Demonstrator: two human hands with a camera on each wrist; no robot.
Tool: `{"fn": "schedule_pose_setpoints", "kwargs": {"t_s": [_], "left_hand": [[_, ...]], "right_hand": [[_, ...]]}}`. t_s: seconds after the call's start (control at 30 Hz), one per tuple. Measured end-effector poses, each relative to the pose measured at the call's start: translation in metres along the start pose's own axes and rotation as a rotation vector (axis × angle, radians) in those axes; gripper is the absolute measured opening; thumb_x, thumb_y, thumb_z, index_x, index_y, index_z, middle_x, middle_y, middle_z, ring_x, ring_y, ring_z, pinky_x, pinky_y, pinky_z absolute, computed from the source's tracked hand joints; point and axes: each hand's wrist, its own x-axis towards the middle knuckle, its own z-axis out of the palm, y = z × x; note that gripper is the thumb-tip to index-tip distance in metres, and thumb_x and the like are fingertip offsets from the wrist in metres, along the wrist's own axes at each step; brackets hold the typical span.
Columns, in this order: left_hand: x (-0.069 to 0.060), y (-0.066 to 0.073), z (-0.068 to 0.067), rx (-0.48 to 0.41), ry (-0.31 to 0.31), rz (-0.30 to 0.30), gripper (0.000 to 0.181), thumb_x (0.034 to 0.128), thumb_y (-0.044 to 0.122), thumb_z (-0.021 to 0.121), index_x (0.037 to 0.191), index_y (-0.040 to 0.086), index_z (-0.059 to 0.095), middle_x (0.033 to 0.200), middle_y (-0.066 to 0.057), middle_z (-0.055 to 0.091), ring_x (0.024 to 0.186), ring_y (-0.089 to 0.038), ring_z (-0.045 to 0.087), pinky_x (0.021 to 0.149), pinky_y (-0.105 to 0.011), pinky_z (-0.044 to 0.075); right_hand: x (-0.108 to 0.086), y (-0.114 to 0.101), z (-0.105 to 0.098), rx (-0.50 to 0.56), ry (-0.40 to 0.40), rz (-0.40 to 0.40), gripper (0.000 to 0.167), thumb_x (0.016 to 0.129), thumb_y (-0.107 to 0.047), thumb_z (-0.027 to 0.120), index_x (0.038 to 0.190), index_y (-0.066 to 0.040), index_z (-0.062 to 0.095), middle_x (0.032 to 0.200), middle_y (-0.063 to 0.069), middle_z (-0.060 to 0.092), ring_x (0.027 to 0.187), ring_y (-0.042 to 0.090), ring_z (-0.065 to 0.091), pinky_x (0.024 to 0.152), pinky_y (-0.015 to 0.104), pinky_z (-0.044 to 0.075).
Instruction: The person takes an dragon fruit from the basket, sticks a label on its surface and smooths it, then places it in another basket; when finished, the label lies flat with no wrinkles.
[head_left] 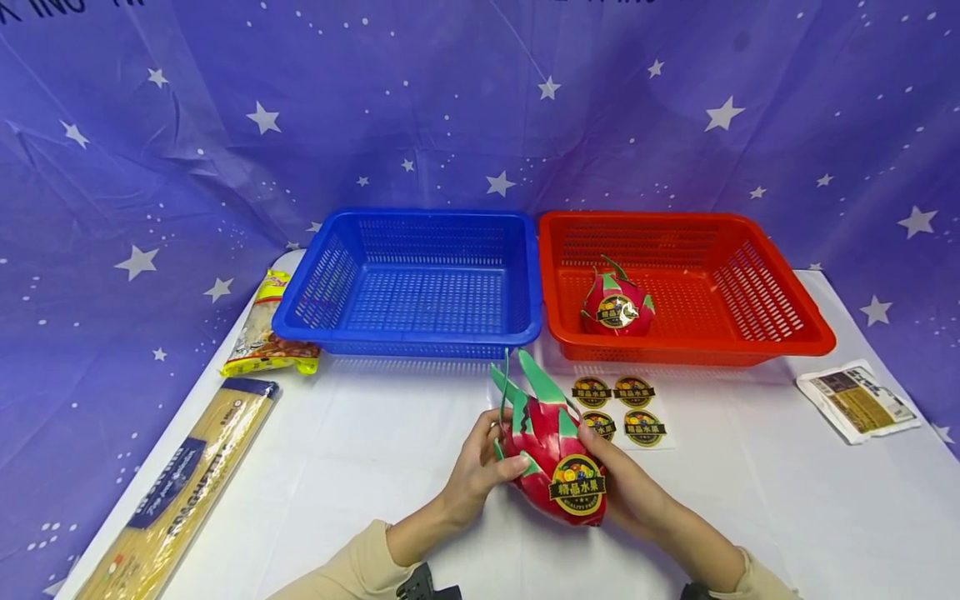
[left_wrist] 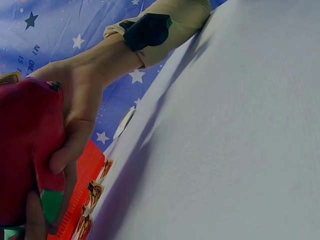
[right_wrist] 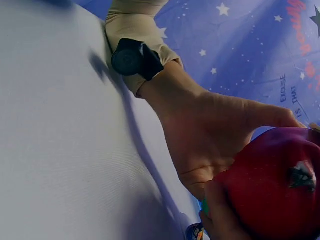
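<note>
A red dragon fruit [head_left: 542, 433] with green scales is held above the white table, its leafy end pointing away and a black-and-gold round sticker [head_left: 577, 485] on its near side. My left hand [head_left: 474, 475] grips its left side, thumb on the skin. On the opposite side, my right hand [head_left: 630, 483] holds it with the thumb near the top and the other fingers mostly hidden. Just behind the fruit lies a sheet of similar stickers [head_left: 644, 427], partly covered. In the right wrist view, the dragon fruit's [right_wrist: 275, 185] dark stem end faces the camera.
Another stickered dragon fruit [head_left: 626, 292] sits in the red basket [head_left: 697, 346] at the back right. Beside it stands a blue basket [head_left: 408, 337]. A yellow-edged food bag [head_left: 266, 333] and a spaghetti pack [head_left: 183, 487] lie left; a white packet [head_left: 857, 402] lies far right.
</note>
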Motion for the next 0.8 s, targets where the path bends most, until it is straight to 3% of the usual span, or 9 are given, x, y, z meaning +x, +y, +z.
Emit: {"fn": "schedule_pose_setpoints", "kwargs": {"t_s": [0.2, 0.3, 0.4, 0.5, 0.63, 0.73, 0.8], "left_hand": [[0.0, 0.0, 0.0, -0.004, -0.027, -0.007, 0.06, 0.0778, 0.03, 0.061, 0.122, 0.003, 0.031, 0.114, -0.005, 0.053, 0.098, -0.01, 0.056, 0.084, -0.024, 0.047], [0.0, 0.001, 0.001, 0.025, -0.046, -0.021, 0.063, 0.0786, 0.034, 0.061, 0.124, 0.002, 0.032, 0.117, -0.01, 0.052, 0.1, -0.012, 0.055, 0.086, -0.026, 0.047], [0.0, 0.002, 0.001, 0.071, -0.083, -0.023, 0.066, 0.0784, 0.04, 0.062, 0.127, 0.005, 0.033, 0.12, -0.013, 0.052, 0.106, -0.012, 0.052, 0.096, -0.029, 0.039], [0.0, 0.004, 0.001, 0.109, -0.143, 0.019, 0.068, 0.0785, 0.044, 0.062, 0.128, 0.008, 0.034, 0.123, -0.015, 0.051, 0.111, -0.011, 0.048, 0.101, -0.03, 0.031], [0.003, 0.009, 0.001, 0.121, -0.21, 0.103, 0.067, 0.0822, 0.042, 0.06, 0.131, 0.006, 0.032, 0.126, -0.022, 0.048, 0.112, -0.009, 0.047, 0.098, -0.029, 0.036], [0.009, 0.014, 0.001, 0.16, -0.192, 0.126, 0.058, 0.0883, 0.036, 0.054, 0.131, 0.004, 0.033, 0.126, -0.024, 0.049, 0.113, -0.015, 0.049, 0.092, -0.027, 0.04], [0.016, 0.019, 0.002, 0.208, -0.147, 0.115, 0.049, 0.0914, 0.031, 0.051, 0.131, 0.006, 0.035, 0.126, -0.022, 0.051, 0.114, -0.023, 0.051, 0.09, -0.025, 0.042]], "right_hand": [[-0.001, -0.002, -0.002, 0.033, 0.011, 0.046, 0.041, 0.096, -0.041, 0.027, 0.127, -0.014, 0.031, 0.114, -0.004, 0.05, 0.106, 0.01, 0.051, 0.091, 0.031, 0.044], [-0.004, -0.004, 0.0, 0.003, 0.071, 0.086, 0.046, 0.095, -0.041, 0.03, 0.129, -0.01, 0.027, 0.112, -0.003, 0.048, 0.104, 0.011, 0.05, 0.09, 0.031, 0.044], [-0.009, -0.008, 0.001, -0.043, 0.134, 0.133, 0.057, 0.093, -0.043, 0.033, 0.136, -0.008, 0.018, 0.113, -0.001, 0.046, 0.103, 0.013, 0.049, 0.087, 0.032, 0.045], [-0.017, -0.013, 0.0, -0.104, 0.179, 0.152, 0.064, 0.092, -0.042, 0.035, 0.142, -0.009, 0.011, 0.116, 0.003, 0.044, 0.103, 0.015, 0.048, 0.086, 0.033, 0.045], [-0.03, -0.02, -0.007, -0.163, 0.224, 0.169, 0.07, 0.091, -0.042, 0.036, 0.144, -0.01, 0.004, 0.121, 0.008, 0.041, 0.103, 0.016, 0.048, 0.085, 0.033, 0.046], [-0.038, -0.026, -0.018, -0.175, 0.229, 0.153, 0.07, 0.092, -0.041, 0.034, 0.145, -0.012, -0.001, 0.121, 0.006, 0.041, 0.104, 0.015, 0.048, 0.085, 0.034, 0.046], [-0.043, -0.032, -0.027, -0.173, 0.235, 0.117, 0.067, 0.092, -0.04, 0.031, 0.145, -0.015, 0.0, 0.119, 0.001, 0.043, 0.103, 0.014, 0.049, 0.085, 0.035, 0.046]]}}
